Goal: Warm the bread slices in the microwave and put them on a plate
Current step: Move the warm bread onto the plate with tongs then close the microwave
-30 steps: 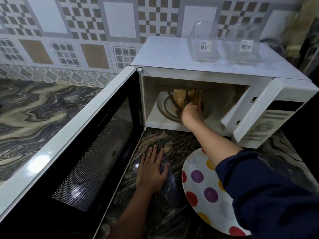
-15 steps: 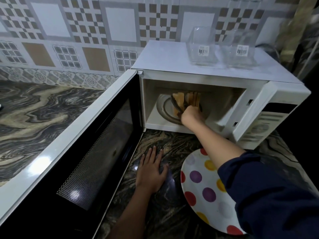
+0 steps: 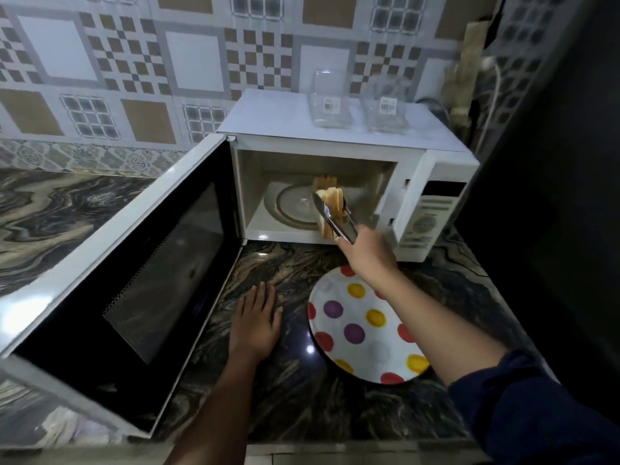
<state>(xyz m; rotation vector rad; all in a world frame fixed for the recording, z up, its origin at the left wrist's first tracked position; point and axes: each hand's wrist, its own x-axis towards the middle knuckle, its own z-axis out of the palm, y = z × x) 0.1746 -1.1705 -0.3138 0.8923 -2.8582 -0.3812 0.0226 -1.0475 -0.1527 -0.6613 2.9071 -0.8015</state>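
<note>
Grips the tongs (image 3: 335,218) in the right hand (image 3: 367,253), fingers curled round the handle end, hand just outside the mouth of the open microwave (image 3: 285,119). Squeezes the tong arms together on a few bread slices (image 3: 332,203): slices on edge, packed side by side, clamped near the tips. Bread beyond the knuckles, up and away from the hand, toward the cavity. Bottom edge of the stack level in view with the front sill of the oven, top edge in front of the glass turntable (image 3: 288,206). Clear of the turntable or touching it: cannot tell from this angle. A tan patch on the back wall just above the slices, too blurred to name.

Spotted plate (image 3: 362,327) flat on the dark marbled counter (image 3: 302,414), nearer than the bread, partly under the right forearm. Left hand (image 3: 256,323) palm down on the counter between the plate and the swung-out microwave door (image 3: 134,263), fingers straight and close together, holding nothing.

Two clear containers (image 3: 330,99) with barcode labels side by side on top of the microwave. Control panel (image 3: 429,216) at the right of the oven front. Patterned tiles (image 3: 134,62) behind. Dark blue sleeve (image 3: 536,414) on the right arm, ending above the bare forearm.
</note>
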